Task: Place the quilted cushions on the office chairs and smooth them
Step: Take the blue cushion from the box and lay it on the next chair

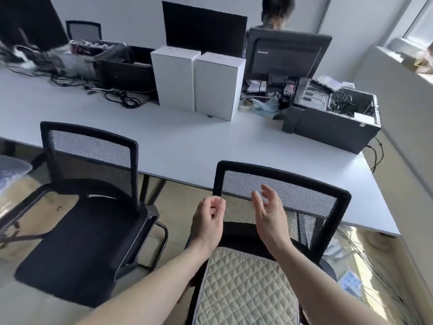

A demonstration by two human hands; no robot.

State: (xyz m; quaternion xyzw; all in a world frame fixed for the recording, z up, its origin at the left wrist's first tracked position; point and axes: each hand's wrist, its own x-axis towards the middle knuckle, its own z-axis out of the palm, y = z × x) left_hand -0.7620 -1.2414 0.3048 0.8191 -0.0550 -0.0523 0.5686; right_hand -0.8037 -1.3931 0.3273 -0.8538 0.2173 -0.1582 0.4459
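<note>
A pale green quilted cushion (246, 287) with a grey border lies flat on the seat of the right black mesh office chair (311, 195). Both my hands hover above that seat, in front of the backrest, holding nothing. My left hand (207, 221) has its fingers loosely curled. My right hand (269, 214) is open with the fingers spread, palm turned left. The left black mesh office chair (77, 245) stands beside it with a bare black seat.
A long white desk (187, 146) runs behind both chairs, carrying two white boxes (196, 80), monitors, open computer cases (335, 118) and tangled cables. A person sits behind the far monitor. Loose cables lie on the floor at the right.
</note>
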